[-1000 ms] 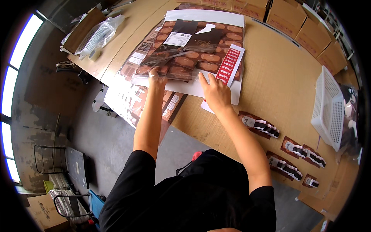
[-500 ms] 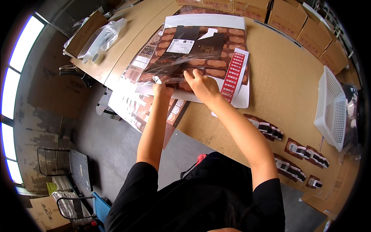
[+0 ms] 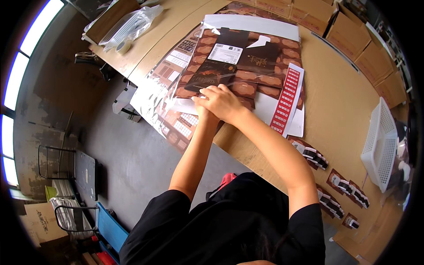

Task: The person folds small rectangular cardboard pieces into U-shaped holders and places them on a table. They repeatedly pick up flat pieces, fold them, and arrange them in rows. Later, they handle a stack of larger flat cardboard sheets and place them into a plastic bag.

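My right hand [image 3: 222,102] lies over my left hand [image 3: 204,110] at the near edge of a pile of printed sheets. The right hand's fingers are bent and close together, and what they grip, if anything, is hidden. Most of the left hand's fingers are covered by the right. Just beyond them are dark brown flat cartons [image 3: 258,58] with a white label [image 3: 225,54], partly under shiny clear plastic film [image 3: 221,76]. Beneath lie brown patterned sheets [image 3: 245,88]. A red-and-white printed strip [image 3: 286,99] rests to the right of my hands.
Small dark-and-white pieces on brown cards [image 3: 314,157] lie in rows at the right. Beyond them stands a white plastic basket [image 3: 379,145]. Cardboard boxes [image 3: 349,35] line the far edge. A roll of tape [image 3: 123,47] sits at the far left. Below the table's edge is grey floor.
My hands have come together, the right one now over the left. The clear film and the dark carton's near end lie flatter. The whole view has shifted a little.
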Demonstrator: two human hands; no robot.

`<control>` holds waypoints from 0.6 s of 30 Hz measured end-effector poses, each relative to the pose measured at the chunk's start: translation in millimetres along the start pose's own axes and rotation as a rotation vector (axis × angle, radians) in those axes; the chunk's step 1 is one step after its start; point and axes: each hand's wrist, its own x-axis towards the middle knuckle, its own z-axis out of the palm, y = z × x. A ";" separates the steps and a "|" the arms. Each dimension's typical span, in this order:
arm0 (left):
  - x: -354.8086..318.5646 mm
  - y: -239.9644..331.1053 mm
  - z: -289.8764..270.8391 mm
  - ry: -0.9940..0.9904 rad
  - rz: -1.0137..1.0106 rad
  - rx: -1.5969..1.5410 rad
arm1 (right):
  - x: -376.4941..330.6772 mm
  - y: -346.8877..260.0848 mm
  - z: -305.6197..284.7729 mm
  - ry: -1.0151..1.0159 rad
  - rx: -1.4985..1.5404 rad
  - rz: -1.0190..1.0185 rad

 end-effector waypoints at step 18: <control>-30.0 -2.3 3.5 -0.081 0.129 0.168 | 19.9 -14.0 2.0 -0.117 0.141 0.072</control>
